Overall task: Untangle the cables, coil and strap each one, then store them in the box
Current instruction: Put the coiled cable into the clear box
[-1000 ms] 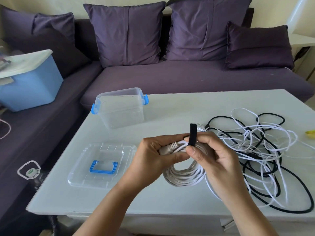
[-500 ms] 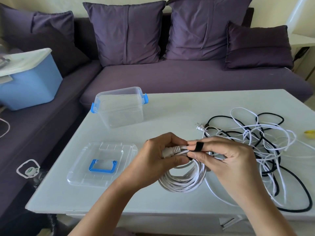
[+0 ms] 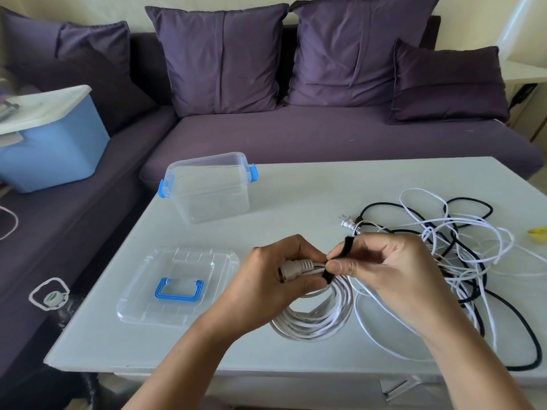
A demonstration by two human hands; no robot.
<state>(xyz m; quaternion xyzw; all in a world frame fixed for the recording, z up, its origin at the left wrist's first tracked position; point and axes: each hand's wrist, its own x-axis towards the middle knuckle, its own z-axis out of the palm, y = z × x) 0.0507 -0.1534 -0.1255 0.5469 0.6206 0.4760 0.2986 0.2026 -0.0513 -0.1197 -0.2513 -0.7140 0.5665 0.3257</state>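
Observation:
A coiled white cable (image 3: 313,321) hangs over the table's front middle. My left hand (image 3: 272,282) grips the top of the coil beside its grey connector (image 3: 296,269). My right hand (image 3: 384,264) pinches a black strap (image 3: 340,255) that wraps around the coil's top. To the right lies a tangle of black and white cables (image 3: 461,255) with a white plug (image 3: 347,222) at its left edge. The clear box (image 3: 207,187) with blue latches stands open at the back left. Its clear lid (image 3: 177,287) with a blue handle lies flat in front of it.
The white table (image 3: 310,184) stands before a purple sofa (image 3: 325,137) with cushions. A blue storage bin (image 3: 50,143) sits on the sofa's left part. A small yellow object (image 3: 537,234) lies at the table's right edge. A small white ring-shaped item (image 3: 50,295) lies left of the table.
The strap stood upright a second ago; my right hand has folded it down and around the coil's top. Both hands and the coil stayed over the same spot.

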